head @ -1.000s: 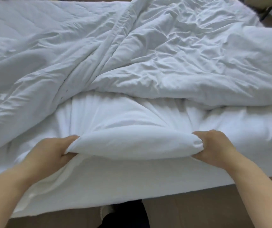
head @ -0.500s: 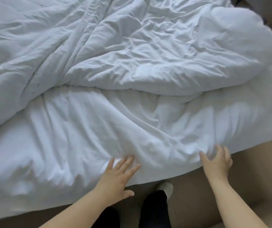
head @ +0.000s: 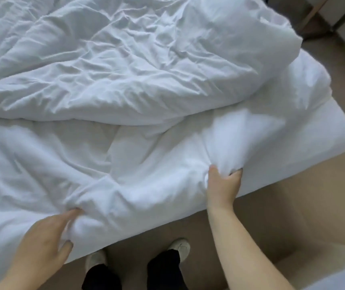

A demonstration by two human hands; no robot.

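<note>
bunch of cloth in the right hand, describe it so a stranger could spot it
A white bed fills the view, its near edge meeting brown floor. Near that edge's right corner the right hand pinches a bunch. Unlike the bunch at the left hand, it sits by the bare corner.

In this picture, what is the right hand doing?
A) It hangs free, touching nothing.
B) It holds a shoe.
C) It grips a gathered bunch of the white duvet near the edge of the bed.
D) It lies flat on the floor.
C: the thumb and fingers of the right hand are curled round a bunched fold of the white duvet, which puckers towards the grip.
</note>
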